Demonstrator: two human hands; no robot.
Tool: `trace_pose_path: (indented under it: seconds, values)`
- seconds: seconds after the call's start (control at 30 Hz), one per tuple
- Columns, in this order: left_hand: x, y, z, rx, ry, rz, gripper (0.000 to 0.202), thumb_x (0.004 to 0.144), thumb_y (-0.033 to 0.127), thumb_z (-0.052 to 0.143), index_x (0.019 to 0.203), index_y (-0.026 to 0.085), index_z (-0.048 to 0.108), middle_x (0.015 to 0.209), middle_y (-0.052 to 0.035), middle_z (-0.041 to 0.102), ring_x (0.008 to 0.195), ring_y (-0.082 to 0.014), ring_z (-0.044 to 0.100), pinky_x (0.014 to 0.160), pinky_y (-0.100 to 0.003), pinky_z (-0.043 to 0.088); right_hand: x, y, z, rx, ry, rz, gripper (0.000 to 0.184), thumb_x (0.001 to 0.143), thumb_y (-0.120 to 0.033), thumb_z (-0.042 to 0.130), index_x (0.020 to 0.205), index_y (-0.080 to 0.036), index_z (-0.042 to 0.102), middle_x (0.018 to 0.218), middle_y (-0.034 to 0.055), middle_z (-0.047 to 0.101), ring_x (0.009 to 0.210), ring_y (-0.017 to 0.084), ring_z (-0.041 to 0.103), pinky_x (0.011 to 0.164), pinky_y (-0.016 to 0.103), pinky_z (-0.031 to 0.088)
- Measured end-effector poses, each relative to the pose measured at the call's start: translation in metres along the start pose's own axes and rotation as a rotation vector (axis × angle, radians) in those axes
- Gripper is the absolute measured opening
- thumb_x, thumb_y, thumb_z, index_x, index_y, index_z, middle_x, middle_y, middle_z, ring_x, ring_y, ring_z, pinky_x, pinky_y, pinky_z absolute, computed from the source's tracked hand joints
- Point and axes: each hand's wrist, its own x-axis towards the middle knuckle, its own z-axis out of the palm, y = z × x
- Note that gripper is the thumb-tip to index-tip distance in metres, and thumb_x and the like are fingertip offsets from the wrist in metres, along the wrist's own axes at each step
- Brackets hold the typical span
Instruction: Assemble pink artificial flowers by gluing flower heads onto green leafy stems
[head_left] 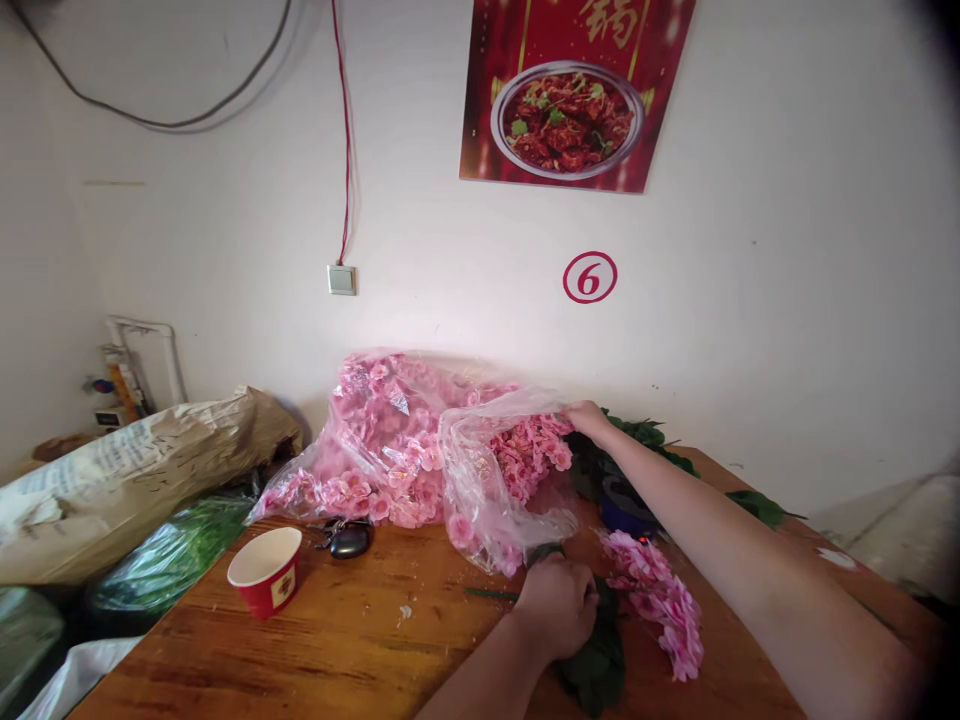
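Note:
A clear plastic bag [465, 470] full of pink artificial flowers [390, 440] lies on the wooden table [337, 640] against the wall. My right hand [586, 418] reaches to the bag's open mouth, fingers closed on its edge or on the flowers there. My left hand [559, 605] is closed round a green stem with dark leaves [596, 665] near the table's front. A loose spray of pink blossoms [660, 595] lies just right of that hand.
A red paper cup [266, 570] and a black key fob with keys [346, 540] sit left of the bag. Green leaves [645, 435] and a dark blue object [622, 505] lie under my right arm. Large sacks [127, 480] are piled off the table's left edge.

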Motion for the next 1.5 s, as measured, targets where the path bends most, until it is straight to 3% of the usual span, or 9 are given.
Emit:
trace_pose_path:
  seconds: [0.1, 0.2, 0.33, 0.43, 0.53, 0.77, 1.03, 1.3, 1.5]
  values:
    - [0.002, -0.004, 0.001, -0.050, -0.011, -0.023, 0.020, 0.083, 0.027, 0.050, 0.088, 0.020, 0.068, 0.088, -0.0064, 0.070, 0.086, -0.0223, 0.060, 0.075, -0.032, 0.045, -0.031, -0.011, -0.018, 0.300, 0.042, -0.032, 0.022, 0.076, -0.021, 0.056, 0.089, -0.010, 0.071, 0.084, 0.0122, 0.071, 0.067, 0.018, 0.061, 0.062, 0.031, 0.051]
    - [0.005, -0.009, 0.004, -0.136, -0.029, -0.078, 0.019, 0.084, 0.025, 0.051, 0.090, 0.020, 0.068, 0.085, -0.0050, 0.070, 0.079, -0.0193, 0.062, 0.070, -0.029, 0.046, -0.101, -0.003, -0.020, 0.539, 0.051, -0.096, 0.028, 0.071, -0.024, 0.055, 0.091, -0.014, 0.072, 0.088, 0.0114, 0.071, 0.070, 0.019, 0.062, 0.067, 0.032, 0.051]
    - [0.012, -0.010, 0.005, -0.245, 0.078, -0.048, 0.017, 0.085, 0.023, 0.052, 0.092, 0.018, 0.066, 0.088, -0.0062, 0.070, 0.080, -0.0192, 0.063, 0.075, -0.031, 0.049, -0.215, 0.033, 0.018, 0.830, -0.102, -0.004, 0.029, 0.068, -0.024, 0.059, 0.093, -0.020, 0.074, 0.088, 0.0079, 0.072, 0.078, 0.022, 0.063, 0.073, 0.034, 0.049]
    - [0.013, -0.008, 0.002, -0.340, 0.144, 0.072, 0.019, 0.083, 0.019, 0.053, 0.098, 0.017, 0.065, 0.098, -0.0078, 0.070, 0.088, -0.0203, 0.063, 0.082, -0.032, 0.050, -0.261, 0.057, 0.043, 0.746, -0.096, 0.163, 0.018, 0.064, -0.025, 0.067, 0.079, -0.019, 0.075, 0.072, 0.0040, 0.071, 0.076, 0.024, 0.062, 0.075, 0.035, 0.046]
    - [0.011, -0.007, -0.001, -0.343, 0.138, 0.023, 0.037, 0.081, 0.015, 0.054, 0.118, 0.019, 0.055, 0.109, -0.0083, 0.067, 0.099, -0.0219, 0.062, 0.090, -0.035, 0.047, -0.267, 0.071, 0.050, 0.754, -0.029, 0.207, 0.017, 0.066, -0.032, 0.070, 0.075, -0.018, 0.073, 0.066, 0.0012, 0.068, 0.073, 0.021, 0.061, 0.074, 0.032, 0.044]
    - [0.007, 0.003, -0.010, -0.375, 0.113, 0.044, 0.038, 0.085, 0.018, 0.052, 0.123, 0.021, 0.052, 0.112, -0.0062, 0.067, 0.101, -0.0203, 0.062, 0.090, -0.033, 0.047, -0.258, 0.079, 0.048, 1.055, 0.010, 0.200, 0.032, 0.068, -0.050, 0.070, 0.071, -0.019, 0.063, 0.066, 0.0014, 0.062, 0.059, 0.015, 0.055, 0.052, 0.025, 0.042]
    - [0.011, -0.004, -0.008, -0.369, 0.109, -0.005, 0.014, 0.086, 0.026, 0.053, 0.088, 0.015, 0.061, 0.076, -0.0012, 0.066, 0.070, -0.0152, 0.060, 0.069, -0.026, 0.046, -0.251, 0.082, 0.060, 1.032, -0.017, 0.258, 0.043, 0.075, -0.062, 0.056, 0.057, -0.024, 0.045, 0.040, -0.0048, 0.038, 0.034, 0.010, 0.029, 0.035, 0.025, 0.027]
    - [0.014, -0.011, -0.003, -0.343, 0.190, -0.057, 0.026, 0.094, 0.039, 0.041, 0.091, 0.017, 0.053, 0.065, -0.0001, 0.062, 0.059, -0.0138, 0.059, 0.058, -0.024, 0.043, -0.246, 0.085, 0.063, 1.063, -0.008, 0.198, 0.015, 0.070, -0.037, 0.056, 0.074, -0.023, 0.059, 0.047, -0.0048, 0.047, 0.038, 0.011, 0.035, 0.043, 0.027, 0.040]
    - [0.012, -0.011, -0.001, -0.305, 0.213, -0.060, 0.028, 0.095, 0.040, 0.040, 0.094, 0.016, 0.054, 0.066, -0.0012, 0.063, 0.060, -0.0155, 0.060, 0.058, -0.025, 0.043, -0.259, 0.079, 0.055, 0.986, -0.148, 0.107, 0.031, 0.061, -0.023, 0.068, 0.091, -0.022, 0.068, 0.066, -0.0028, 0.062, 0.050, 0.011, 0.049, 0.049, 0.027, 0.048]
